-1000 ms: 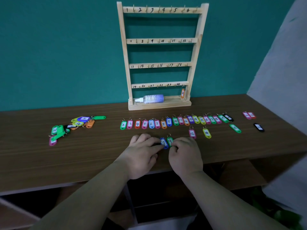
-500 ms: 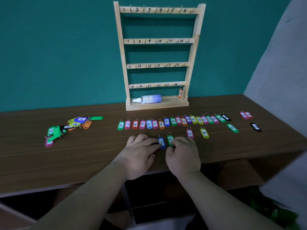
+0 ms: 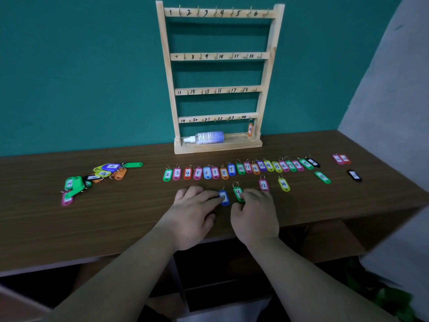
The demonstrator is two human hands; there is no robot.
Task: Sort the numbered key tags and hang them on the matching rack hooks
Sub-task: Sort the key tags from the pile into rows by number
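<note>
- My left hand (image 3: pixel 192 212) lies low on the counter (image 3: pixel 116 224), its fingertips touching the left edge of a blue tag (image 3: pixel 224 198) that I read as 7. It is a loose, flat grip; nothing is lifted.
- My right hand (image 3: pixel 254 216) rests beside it, fingers curled onto the lower end of a green tag (image 3: pixel 237 192), which looks like a 9. It presses rather than pinches, and the tag lies flat on the wood.
- Just beyond, a pink 12 (image 3: pixel 263 185) and a yellow 14 (image 3: pixel 283 184) sit apart from each other in the same near line, seemingly duplicates of numbers in the row behind.
- That sorted row (image 3: pixel 240 169) runs from 2 on the left up through the teens; further right lie a green tag (image 3: pixel 322 177), a black one (image 3: pixel 354 175) and two pink ones (image 3: pixel 340 159), their numbers too small to read.
- Far left, an unsorted heap (image 3: pixel 97 176) waits, so I judge the sorting step is in hand.
- At the back stands the rack (image 3: pixel 219 89), hooks numbered 1 to 24, with only one orange tag (image 3: pixel 250 129) hanging, at 24. A spray bottle (image 3: pixel 205 137) lies on its base.
- Next I would slide these two tags into order, then pinch each tag by its ring to hang it.
</note>
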